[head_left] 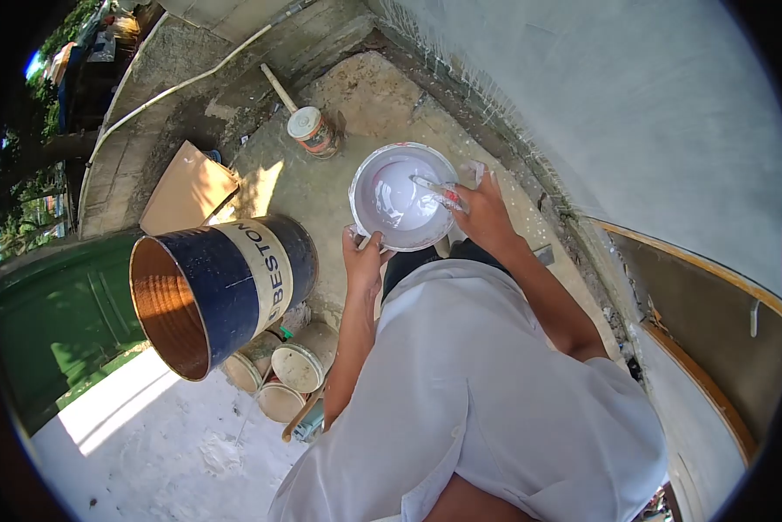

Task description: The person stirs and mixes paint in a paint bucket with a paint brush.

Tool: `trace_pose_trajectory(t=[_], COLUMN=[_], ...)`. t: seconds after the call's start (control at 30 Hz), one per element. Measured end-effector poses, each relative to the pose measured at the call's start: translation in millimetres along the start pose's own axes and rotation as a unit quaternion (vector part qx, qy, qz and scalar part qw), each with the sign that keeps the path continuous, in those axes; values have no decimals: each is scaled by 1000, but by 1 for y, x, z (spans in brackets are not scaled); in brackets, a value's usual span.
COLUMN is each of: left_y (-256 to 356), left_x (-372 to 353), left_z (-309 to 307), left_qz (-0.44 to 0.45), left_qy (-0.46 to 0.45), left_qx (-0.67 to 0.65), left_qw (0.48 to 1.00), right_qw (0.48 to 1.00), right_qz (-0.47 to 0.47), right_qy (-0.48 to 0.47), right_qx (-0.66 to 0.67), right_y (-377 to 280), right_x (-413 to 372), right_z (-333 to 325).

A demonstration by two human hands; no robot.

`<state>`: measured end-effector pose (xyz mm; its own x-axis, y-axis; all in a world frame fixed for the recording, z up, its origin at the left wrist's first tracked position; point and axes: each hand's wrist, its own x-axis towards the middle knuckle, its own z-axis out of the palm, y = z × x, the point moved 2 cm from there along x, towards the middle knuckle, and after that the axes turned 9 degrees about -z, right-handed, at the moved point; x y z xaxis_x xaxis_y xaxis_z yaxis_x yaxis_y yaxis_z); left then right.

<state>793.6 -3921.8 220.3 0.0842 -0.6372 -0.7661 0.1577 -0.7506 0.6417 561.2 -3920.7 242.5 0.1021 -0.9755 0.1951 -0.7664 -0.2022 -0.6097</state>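
Note:
In front of my body is a round bucket (360,196) with a paint-smeared rim and glossy white paint (391,193) inside. My left hand (364,259) is closed on the bucket's near left rim, thumb over the edge. My right hand (488,217) grips a paint-coated paintbrush (441,191) at the right rim. The brush reaches in over the paint, pointing to the left, with a red mark near my fingers. White paint smears show on the fingers of my right hand.
A dark blue drum (226,277) lies at the left, its rusty mouth facing outward. Several lidded pails (298,368) stand behind it. A can (314,132) with a stick handle and a cardboard sheet (187,190) are farther off. A grey wall (634,122) runs along the right.

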Motion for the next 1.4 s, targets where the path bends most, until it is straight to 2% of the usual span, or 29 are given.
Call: trace_pose_trajectory(t=[0.1, 0.2, 0.27, 0.33, 0.43, 0.53, 0.63, 0.77, 0.93, 1.07, 1.27, 1.4], left_y=[34, 64, 70, 111, 130, 162, 176, 198, 219, 240, 262, 276], left_x=[31, 65, 98, 94, 124, 141, 164, 185, 221, 245, 284, 307], left_z=[8, 7, 3, 8, 1, -7, -12, -12, 1, 17, 42, 60], left_qz=[38, 65, 126, 158, 186, 158, 191, 179, 148, 141, 122, 98], left_qy=[3, -48, 4, 44, 45, 21, 54, 55, 63, 68, 57, 62], left_qx=[46, 70, 150, 210, 207, 200, 252, 240, 248, 274, 268, 186], left_qw=[998, 994, 980, 964, 959, 967, 947, 952, 955, 949, 954, 976], right_qw=[999, 998, 994, 992, 992, 993, 991, 986, 960, 917, 910, 921], right_qz=[9, 29, 64, 67, 65, 52, 42, 65, 73, 74, 115, 122], right_qy=[-17, -60, -82, -109, -104, -99, -126, -147, -271, -387, -395, -369], right_qx=[-39, 17, 20, 12, 27, 36, 27, 50, -9, -66, -57, -30], right_y=[9, 1, -1, 2, -4, -11, -3, 0, 31, 58, 77, 100], right_x=[22, 62, 89, 115, 163, 205, 230, 264, 311, 341, 393, 416], right_z=[18, 25, 28, 36, 52, 61, 82, 99, 117, 129, 134, 134])
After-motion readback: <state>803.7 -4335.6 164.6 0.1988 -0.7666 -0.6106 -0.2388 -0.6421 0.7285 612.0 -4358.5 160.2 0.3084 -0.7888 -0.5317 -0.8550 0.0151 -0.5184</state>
